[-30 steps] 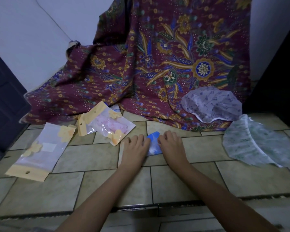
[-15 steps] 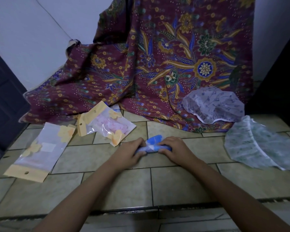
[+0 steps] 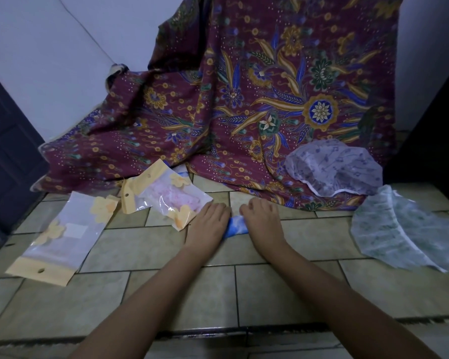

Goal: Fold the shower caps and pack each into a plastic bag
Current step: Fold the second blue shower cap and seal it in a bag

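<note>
Since half a second ago both hands have gone from gripping the rolled blue shower cap (image 3: 236, 227) to lying over it. The left hand (image 3: 208, 224) and right hand (image 3: 261, 221) press it palm-down, fingers released, onto the tiled floor (image 3: 270, 288). A filled plastic bag (image 3: 166, 200) lies just left of the left hand.

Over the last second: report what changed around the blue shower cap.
Half a second ago both hands curled their fingers round the blue shower cap and folded it over. Now the left hand and right hand press it flat on the tiled floor again. The pink-filled bag, the other bag, the lilac cap, the green cap and the patterned cloth stayed put.
</note>
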Demonstrator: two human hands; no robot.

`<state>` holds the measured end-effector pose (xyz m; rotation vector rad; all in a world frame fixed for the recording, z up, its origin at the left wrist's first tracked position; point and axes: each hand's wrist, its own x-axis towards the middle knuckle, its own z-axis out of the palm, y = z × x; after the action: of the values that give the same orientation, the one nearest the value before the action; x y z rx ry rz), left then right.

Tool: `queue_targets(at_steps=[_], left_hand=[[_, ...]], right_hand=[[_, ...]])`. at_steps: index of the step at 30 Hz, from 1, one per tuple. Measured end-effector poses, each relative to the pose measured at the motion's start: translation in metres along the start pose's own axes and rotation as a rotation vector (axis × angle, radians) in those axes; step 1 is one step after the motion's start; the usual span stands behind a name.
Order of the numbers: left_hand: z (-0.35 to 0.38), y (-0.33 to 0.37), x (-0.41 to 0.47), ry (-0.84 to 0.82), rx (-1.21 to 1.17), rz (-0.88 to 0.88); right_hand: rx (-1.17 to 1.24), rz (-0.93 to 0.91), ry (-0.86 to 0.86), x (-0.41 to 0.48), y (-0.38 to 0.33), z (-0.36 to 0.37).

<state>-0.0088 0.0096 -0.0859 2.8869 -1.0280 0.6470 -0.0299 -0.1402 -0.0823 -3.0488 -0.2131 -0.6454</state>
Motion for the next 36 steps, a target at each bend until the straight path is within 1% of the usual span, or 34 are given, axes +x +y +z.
queue_targets(at_steps=[2, 3, 4, 6, 7, 9, 10, 12, 13, 15, 17, 19, 21, 22, 23, 24, 26, 28, 30, 32, 34, 35, 36], left_hand=[[0.004, 0.005, -0.003, -0.013, -0.049, 0.029], [0.005, 0.007, -0.006, -0.038, -0.085, 0.018], [0.004, 0.01, -0.009, -0.051, -0.133, -0.031], [0.001, 0.012, -0.014, -0.091, -0.293, -0.149], [0.001, 0.009, -0.016, -0.139, -0.386, -0.193], [0.001, 0.003, -0.024, -0.261, -0.523, -0.211], [0.002, 0.002, -0.027, -0.265, -0.549, -0.186], [0.004, 0.001, -0.033, -0.277, -0.513, -0.162], [0.002, 0.002, -0.035, -0.331, -0.464, -0.172], [-0.001, 0.005, -0.038, -0.447, -0.3, -0.226], [-0.007, 0.009, -0.04, -0.497, -0.098, -0.283], [-0.016, 0.008, -0.039, -0.5, 0.009, -0.343], [-0.025, -0.002, -0.042, -0.419, -0.021, -0.416], [-0.029, -0.01, -0.044, -0.361, -0.028, -0.448], [-0.033, -0.02, -0.046, -0.303, -0.01, -0.47], [-0.033, -0.034, -0.05, -0.245, 0.023, -0.502], [-0.032, -0.06, -0.058, -0.198, 0.071, -0.619], [-0.034, -0.084, -0.063, -0.203, 0.044, -0.783], [-0.034, -0.104, -0.07, -0.241, 0.038, -0.92], [-0.029, -0.121, -0.077, -0.274, 0.035, -0.993], [-0.025, -0.134, -0.078, -0.29, 0.01, -1.033], [-0.023, -0.14, -0.078, -0.301, -0.01, -1.049], [-0.022, -0.145, -0.077, -0.322, -0.022, -1.06]], right_hand=[[-0.005, -0.166, 0.017, -0.006, -0.004, -0.001], [0.005, -0.205, 0.024, -0.009, -0.005, -0.002], [0.036, -0.221, 0.002, -0.01, -0.006, -0.004], [0.128, -0.2, -0.088, -0.011, -0.002, 0.004], [0.195, -0.169, -0.138, -0.012, 0.0, 0.007], [0.287, -0.147, -0.148, -0.014, 0.004, 0.006], [0.311, -0.153, -0.151, -0.015, 0.006, 0.005], [0.329, -0.162, -0.205, -0.018, 0.007, 0.001], [0.32, -0.155, -0.219, -0.018, 0.006, -0.004], [0.282, -0.17, -0.245, -0.015, 0.003, -0.014], [0.222, -0.207, -0.272, -0.011, -0.001, -0.019], [0.165, -0.22, -0.297, -0.007, -0.006, -0.02], [0.092, -0.241, -0.301, -0.005, -0.009, -0.019], [0.054, -0.26, -0.271, -0.004, -0.012, -0.019], [0.032, -0.275, -0.256, -0.003, -0.017, -0.02], [0.008, -0.29, -0.284, -0.001, -0.024, -0.02], [-0.015, -0.305, -0.261, 0.004, -0.032, -0.016], [0.001, -0.316, -0.278, 0.005, -0.039, -0.009], [-0.009, -0.378, -0.271, 0.004, -0.049, -0.01], [0.003, -0.412, -0.321, 0.004, -0.058, -0.012], [0.026, -0.451, -0.303, 0.009, -0.063, -0.005], [-0.004, -0.439, -0.291, 0.011, -0.068, -0.013], [-0.045, -0.407, -0.319, 0.012, -0.073, -0.021]])
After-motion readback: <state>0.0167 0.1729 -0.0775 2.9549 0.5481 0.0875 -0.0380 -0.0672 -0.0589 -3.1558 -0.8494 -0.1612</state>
